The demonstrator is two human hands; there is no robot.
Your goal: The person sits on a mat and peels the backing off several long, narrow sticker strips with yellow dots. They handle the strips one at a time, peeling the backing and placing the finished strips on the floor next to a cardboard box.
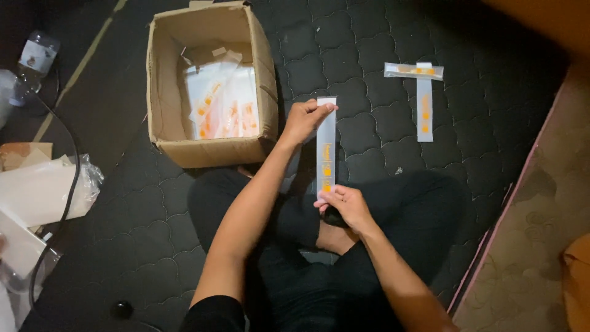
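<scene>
Two folded strips point(424, 98) lie crossed right of the box point(212, 86); left hand point(304, 120) and right hand point(344, 206) pinch a third strip point(326, 147); box probably holds many more.

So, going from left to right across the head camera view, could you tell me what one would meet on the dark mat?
Clear plastic bottle → cardboard box → long strip packet held between left hand and right hand → two crossed strip packets.
</scene>
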